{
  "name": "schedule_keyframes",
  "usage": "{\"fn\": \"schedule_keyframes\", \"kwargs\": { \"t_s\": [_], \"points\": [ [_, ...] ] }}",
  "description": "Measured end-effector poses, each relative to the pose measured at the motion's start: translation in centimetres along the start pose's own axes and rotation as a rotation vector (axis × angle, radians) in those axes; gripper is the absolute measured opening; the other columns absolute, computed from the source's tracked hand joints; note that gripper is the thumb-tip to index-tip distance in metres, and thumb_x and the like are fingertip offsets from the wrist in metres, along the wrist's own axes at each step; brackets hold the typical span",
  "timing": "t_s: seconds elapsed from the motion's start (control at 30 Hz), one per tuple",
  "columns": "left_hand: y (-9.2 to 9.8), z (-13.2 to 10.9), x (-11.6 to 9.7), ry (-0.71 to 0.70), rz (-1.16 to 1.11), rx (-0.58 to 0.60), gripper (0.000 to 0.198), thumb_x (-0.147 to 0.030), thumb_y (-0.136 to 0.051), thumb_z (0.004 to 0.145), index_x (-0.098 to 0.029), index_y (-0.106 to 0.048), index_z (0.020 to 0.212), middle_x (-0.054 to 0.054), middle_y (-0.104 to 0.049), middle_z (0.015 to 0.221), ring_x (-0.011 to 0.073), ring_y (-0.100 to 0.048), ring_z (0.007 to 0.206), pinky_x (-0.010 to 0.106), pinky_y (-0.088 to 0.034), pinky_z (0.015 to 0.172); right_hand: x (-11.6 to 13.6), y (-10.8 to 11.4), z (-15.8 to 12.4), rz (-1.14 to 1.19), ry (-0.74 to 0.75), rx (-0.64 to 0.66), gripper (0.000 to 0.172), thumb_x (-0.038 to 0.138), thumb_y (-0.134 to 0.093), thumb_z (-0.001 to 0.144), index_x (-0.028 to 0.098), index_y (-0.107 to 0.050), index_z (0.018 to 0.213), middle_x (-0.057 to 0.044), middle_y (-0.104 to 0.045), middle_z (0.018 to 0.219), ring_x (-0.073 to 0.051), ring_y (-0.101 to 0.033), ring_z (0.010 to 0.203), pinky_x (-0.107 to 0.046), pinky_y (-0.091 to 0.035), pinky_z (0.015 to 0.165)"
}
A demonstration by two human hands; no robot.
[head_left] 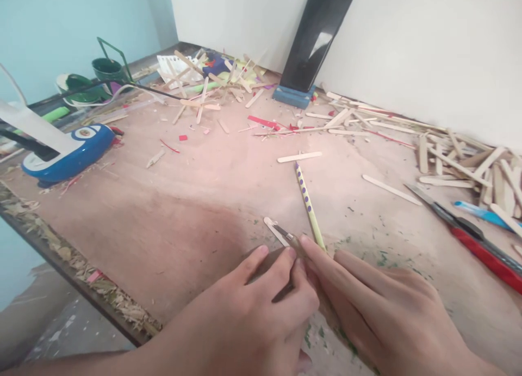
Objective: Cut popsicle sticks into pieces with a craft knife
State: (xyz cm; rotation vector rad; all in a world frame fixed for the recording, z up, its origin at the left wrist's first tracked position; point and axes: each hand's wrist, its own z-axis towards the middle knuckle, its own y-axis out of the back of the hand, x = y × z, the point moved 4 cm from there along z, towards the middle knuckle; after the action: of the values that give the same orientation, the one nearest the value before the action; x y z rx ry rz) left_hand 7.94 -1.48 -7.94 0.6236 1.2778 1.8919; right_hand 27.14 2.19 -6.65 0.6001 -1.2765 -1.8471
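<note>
My right hand (383, 305) is closed round a craft knife (299, 247), the index finger stretched along its handle. The blade points up and left and lies over a wooden craft stick (278, 236) near its far end. My left hand (261, 305) presses on the same stick with bent fingers, right beside the knife, and covers the stick's near part. A yellow pencil with purple dots (305, 193) lies just past my right hand. Another craft stick (299, 156) rests across the pencil's tip.
A red utility knife (473, 237) with its blade out lies at right, near a heap of craft sticks (465, 161). A blue-based lamp (77, 155) stands at left. A black phone (316, 38) leans on the wall in a blue stand (293, 96). Wood scraps litter the table's back.
</note>
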Motion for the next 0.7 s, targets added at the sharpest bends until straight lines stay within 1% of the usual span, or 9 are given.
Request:
{"fn": "schedule_keyframes", "kwargs": {
  "t_s": [0.07, 0.17, 0.3, 0.37, 0.43, 0.57, 0.63, 0.7],
  "points": [
    [0.0, 0.0, 0.0, -0.003, 0.002, -0.006, 0.052, -0.050, -0.071, 0.117, -0.010, -0.081, 0.149, 0.004, -0.083, 0.147, 0.0307, -0.073, 0.143, 0.044, -0.061, 0.119, 0.0, 0.0, 0.2, 0.013, 0.004, 0.012, 0.035, 0.021, -0.041, 0.130, 0.006, -0.063, 0.153, 0.001, -0.082, 0.093, -0.006, -0.079, 0.067, -0.025, -0.053, 0.050],
    [0.0, 0.0, 0.0, -0.011, 0.001, -0.011, 0.051, -0.051, -0.073, 0.116, -0.010, -0.082, 0.146, 0.005, -0.083, 0.147, 0.0314, -0.074, 0.143, 0.044, -0.063, 0.118, -0.1, -0.1, 0.4, 0.011, 0.003, 0.007, 0.037, 0.023, -0.041, 0.130, 0.006, -0.063, 0.154, -0.001, -0.082, 0.093, -0.008, -0.079, 0.066, -0.028, -0.050, 0.045],
    [0.0, -0.1, 0.0, -0.012, -0.006, -0.014, 0.052, -0.052, -0.076, 0.114, -0.010, -0.083, 0.145, 0.005, -0.083, 0.147, 0.0325, -0.074, 0.143, 0.044, -0.063, 0.118, -0.2, -0.4, 0.3, 0.015, -0.002, -0.005, 0.036, 0.023, -0.044, 0.129, 0.007, -0.064, 0.155, 0.003, -0.076, 0.086, -0.008, -0.072, 0.058, -0.028, -0.049, 0.044],
    [0.0, -0.1, 0.1, -0.010, -0.011, -0.012, 0.051, -0.052, -0.077, 0.114, -0.011, -0.084, 0.144, 0.005, -0.083, 0.146, 0.0320, -0.074, 0.142, 0.044, -0.063, 0.118, -0.2, -0.5, 0.3, 0.016, -0.003, -0.017, 0.036, 0.022, -0.044, 0.129, 0.006, -0.064, 0.154, 0.003, -0.076, 0.087, -0.007, -0.070, 0.057, -0.027, -0.048, 0.044],
    [0.0, 0.0, 0.1, 0.001, -0.022, -0.019, 0.050, -0.051, -0.076, 0.114, -0.011, -0.084, 0.143, 0.004, -0.083, 0.144, 0.0316, -0.074, 0.142, 0.044, -0.063, 0.119, -0.1, -0.4, 0.3, 0.015, -0.003, -0.017, 0.035, 0.020, -0.043, 0.129, 0.007, -0.063, 0.154, 0.001, -0.078, 0.090, -0.007, -0.072, 0.060, -0.027, -0.049, 0.045],
    [-0.1, 0.1, 0.0, 0.011, -0.030, -0.030, 0.052, -0.051, -0.075, 0.115, -0.010, -0.083, 0.145, 0.005, -0.084, 0.143, 0.0311, -0.075, 0.141, 0.044, -0.063, 0.119, -0.1, -0.4, 0.8, 0.006, -0.004, -0.011, 0.035, 0.021, -0.042, 0.129, 0.007, -0.063, 0.154, 0.001, -0.078, 0.091, -0.008, -0.074, 0.063, -0.026, -0.050, 0.047],
    [-0.2, 0.1, -0.1, 0.003, -0.021, -0.036, 0.053, -0.052, -0.076, 0.114, -0.009, -0.083, 0.144, 0.005, -0.084, 0.142, 0.0319, -0.075, 0.139, 0.044, -0.063, 0.118, -0.2, -0.6, 1.4, 0.001, 0.002, -0.020, 0.035, 0.022, -0.041, 0.129, 0.008, -0.063, 0.153, 0.002, -0.076, 0.088, -0.008, -0.072, 0.060, -0.027, -0.049, 0.046],
    [-0.3, -0.1, 0.0, 0.001, -0.012, -0.047, 0.051, -0.052, -0.076, 0.113, -0.009, -0.084, 0.141, 0.006, -0.084, 0.141, 0.0332, -0.075, 0.140, 0.045, -0.063, 0.117, -0.3, -1.0, 1.9, -0.005, 0.011, -0.024, 0.034, 0.019, -0.042, 0.128, 0.009, -0.063, 0.153, 0.005, -0.073, 0.084, -0.009, -0.068, 0.056, -0.028, -0.048, 0.044]
  ]
}}
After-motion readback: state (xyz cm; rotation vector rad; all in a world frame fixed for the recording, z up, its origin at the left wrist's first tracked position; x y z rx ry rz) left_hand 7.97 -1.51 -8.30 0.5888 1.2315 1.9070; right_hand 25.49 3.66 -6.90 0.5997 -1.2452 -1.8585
